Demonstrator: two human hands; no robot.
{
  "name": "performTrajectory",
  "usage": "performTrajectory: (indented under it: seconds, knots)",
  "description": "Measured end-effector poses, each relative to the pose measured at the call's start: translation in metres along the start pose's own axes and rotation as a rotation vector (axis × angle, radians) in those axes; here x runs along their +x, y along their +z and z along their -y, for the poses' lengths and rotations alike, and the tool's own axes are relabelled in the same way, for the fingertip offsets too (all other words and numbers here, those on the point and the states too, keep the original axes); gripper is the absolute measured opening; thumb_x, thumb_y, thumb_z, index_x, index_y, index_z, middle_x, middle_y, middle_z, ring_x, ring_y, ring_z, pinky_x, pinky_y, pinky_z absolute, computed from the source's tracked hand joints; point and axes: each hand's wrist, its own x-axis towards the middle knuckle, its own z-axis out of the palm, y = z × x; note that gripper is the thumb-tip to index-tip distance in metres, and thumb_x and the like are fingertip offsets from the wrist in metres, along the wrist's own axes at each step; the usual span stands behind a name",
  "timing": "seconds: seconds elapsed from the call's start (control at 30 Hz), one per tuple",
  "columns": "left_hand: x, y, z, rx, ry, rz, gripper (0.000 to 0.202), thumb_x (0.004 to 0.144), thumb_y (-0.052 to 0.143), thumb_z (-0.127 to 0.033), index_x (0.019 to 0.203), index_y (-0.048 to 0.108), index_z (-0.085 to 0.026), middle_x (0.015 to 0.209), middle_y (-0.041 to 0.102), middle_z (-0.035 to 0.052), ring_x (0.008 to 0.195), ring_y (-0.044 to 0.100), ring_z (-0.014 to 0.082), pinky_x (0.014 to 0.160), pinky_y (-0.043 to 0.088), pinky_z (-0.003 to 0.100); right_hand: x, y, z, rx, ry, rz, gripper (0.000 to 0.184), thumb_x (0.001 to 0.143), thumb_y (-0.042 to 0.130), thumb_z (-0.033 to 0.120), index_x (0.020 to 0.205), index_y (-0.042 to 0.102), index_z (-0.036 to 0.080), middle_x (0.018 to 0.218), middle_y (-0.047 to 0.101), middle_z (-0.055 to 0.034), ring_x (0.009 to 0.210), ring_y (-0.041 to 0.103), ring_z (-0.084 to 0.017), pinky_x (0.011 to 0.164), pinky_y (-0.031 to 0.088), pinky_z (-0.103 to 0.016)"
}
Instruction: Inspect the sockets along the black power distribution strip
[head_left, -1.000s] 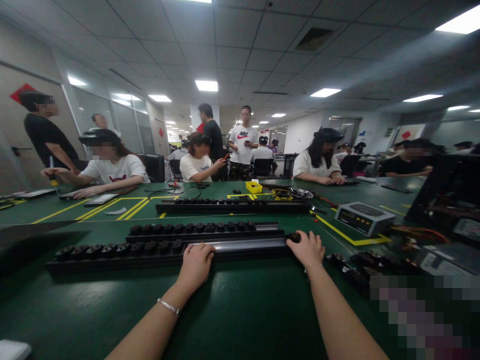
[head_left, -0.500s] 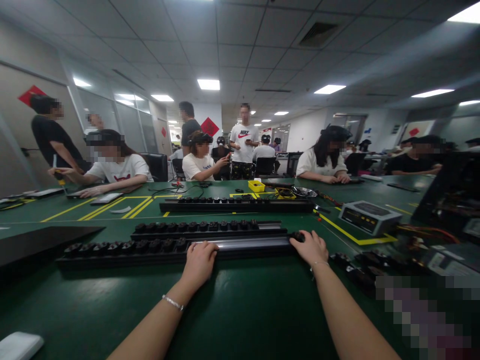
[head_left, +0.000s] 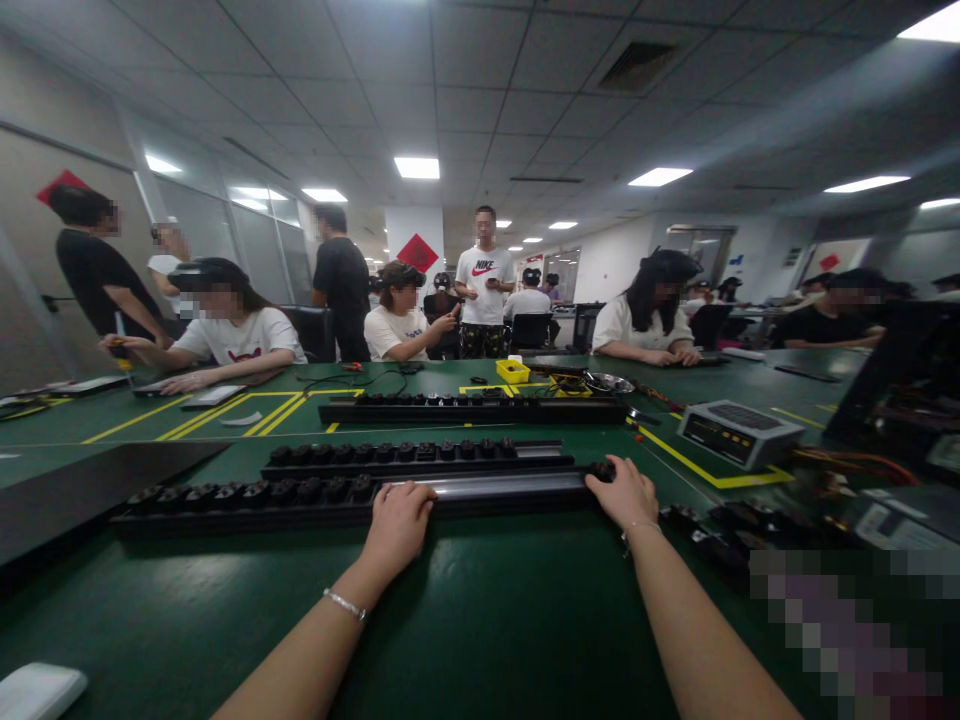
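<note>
A long black rail (head_left: 495, 487) lies across the green table (head_left: 487, 620) in front of me, its left half filled with several black round parts (head_left: 247, 492) and its right half a bare shiny channel. My left hand (head_left: 397, 520) rests on the rail near its middle, fingers curled over its front edge. At the rail's right end my right hand (head_left: 628, 494) is closed around one black part (head_left: 602, 468). More loose black parts (head_left: 705, 530) lie just right of that hand.
Two more filled rails (head_left: 416, 455) (head_left: 472, 408) lie farther back. A grey metering box (head_left: 739, 432) and a black machine (head_left: 900, 390) stand at right. A black tray (head_left: 67, 490) sits at left. Several people sit or stand around the table's far side.
My hands have hardly moved on the rail. The view turned slightly, and a person in black at the back walked to the left.
</note>
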Motion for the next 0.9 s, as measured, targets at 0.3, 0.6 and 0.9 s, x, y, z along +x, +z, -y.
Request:
performTrajectory:
  seconds: [0.3,0.6,0.9]
  knots:
    - [0.0,0.002,0.001,0.012,0.004,-0.009,0.02,0.084,0.041,-0.022,0.092,0.058,-0.027,0.095,0.062,-0.0001,0.095,0.054,0.0162,0.101,0.022,0.045,0.003,-0.002,-0.003,0.009,-0.012,0.013,0.057,0.069,0.046,0.05,0.122,0.047,0.028,0.136,0.037,-0.0039,0.12,0.035,-0.031,0.093,0.035,-0.043]
    - [0.0,0.001,0.001,-0.005,-0.003,-0.002,0.02,0.084,0.04,-0.022,0.091,0.058,-0.028,0.096,0.062,-0.0003,0.096,0.054,0.0159,0.101,0.021,0.045,0.008,0.003,-0.007,0.048,-0.036,-0.035,0.048,0.071,0.047,0.042,0.117,0.052,0.028,0.129,0.044,-0.0025,0.116,0.04,-0.027,0.095,0.034,-0.04]
    - [0.0,0.002,0.002,-0.017,0.005,-0.005,0.02,0.085,0.039,-0.023,0.092,0.058,-0.028,0.096,0.062,-0.0004,0.096,0.054,0.016,0.102,0.021,0.045,0.014,0.003,-0.01,0.046,-0.062,-0.009,0.041,0.072,0.047,0.038,0.111,0.056,0.029,0.124,0.049,-0.0013,0.112,0.043,-0.025,0.094,0.034,-0.038]
